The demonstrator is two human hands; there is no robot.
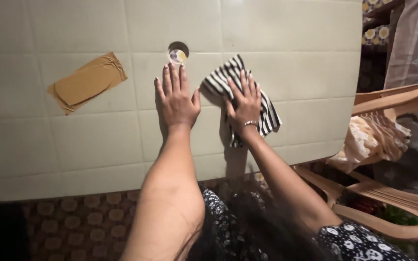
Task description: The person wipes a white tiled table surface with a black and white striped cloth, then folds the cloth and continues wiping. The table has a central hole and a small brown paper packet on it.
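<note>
1. Left hand (pixel 176 99): laid flat, palm down, fingers spread on the bare bench (pixel 73 145); grip released, holding nothing. Its fingertips lie just short of a small round hole (pixel 177 54) in the bench top.
2. Right hand (pixel 244 102): flat, palm down on the striped cloth (pixel 262 113), pressing rather than grasping; grip released, fingers extended. A thin bracelet (pixel 250 123) circles the wrist.
3. Striped cloth: black-and-white, folded into a rough wedge, lying on the bench right of centre, just beside the left hand and under the right.
4. Step in hand, as judged: smoothing or flattening the folded cloth. A further fold would call for pinching an edge while the other palm holds the cloth in place.
5. Brown folded piece (pixel 87 82): creased, paper-like or fabric-like, lying well apart at the left.
6. Surface: pale moulded bench with a grid of shallow square panels, dimly lit.
7. Room: patterned floor (pixel 73 222) below; plastic chair (pixel 393 99) at right carrying a crumpled peach-coloured cloth (pixel 373 140).
</note>
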